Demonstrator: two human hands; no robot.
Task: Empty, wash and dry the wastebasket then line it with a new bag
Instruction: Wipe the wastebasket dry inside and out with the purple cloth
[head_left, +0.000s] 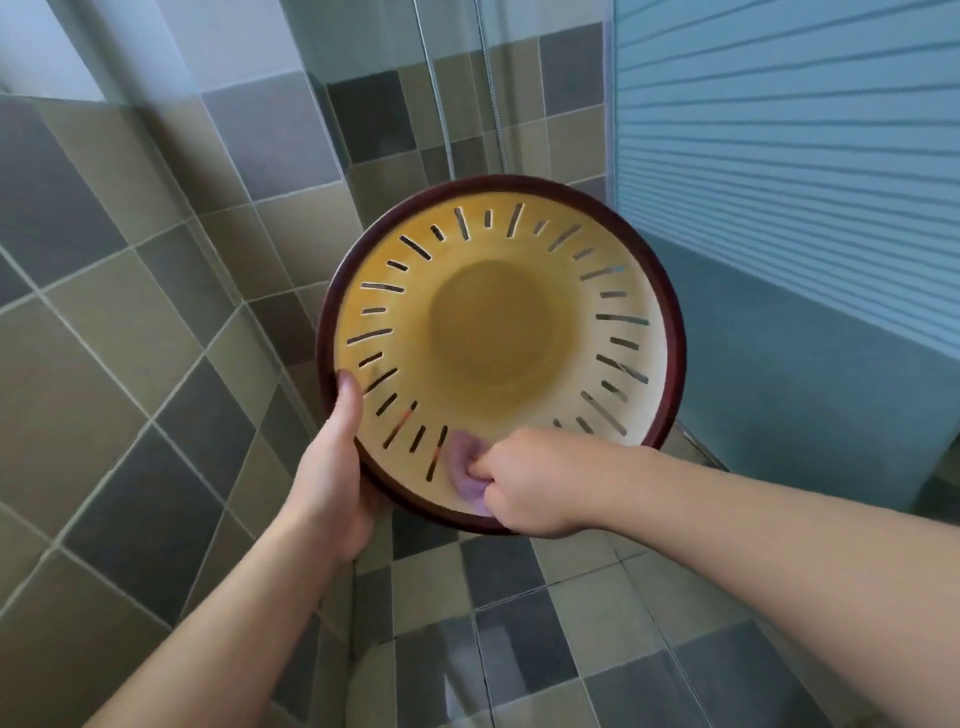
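A round wastebasket with a cream slotted wall, a yellowish bottom and a dark red rim is held up in the air, its mouth facing me. My left hand grips the rim at the lower left, thumb over the edge. Inside the basket's near wall, my right hand pinches a small purple cloth and holds it against the wall. The basket holds nothing else.
Tiled walls in grey and olive squares stand to the left and behind. A frosted striped glass panel rises on the right. A chrome shower hose hangs in the corner. The tiled floor lies below.
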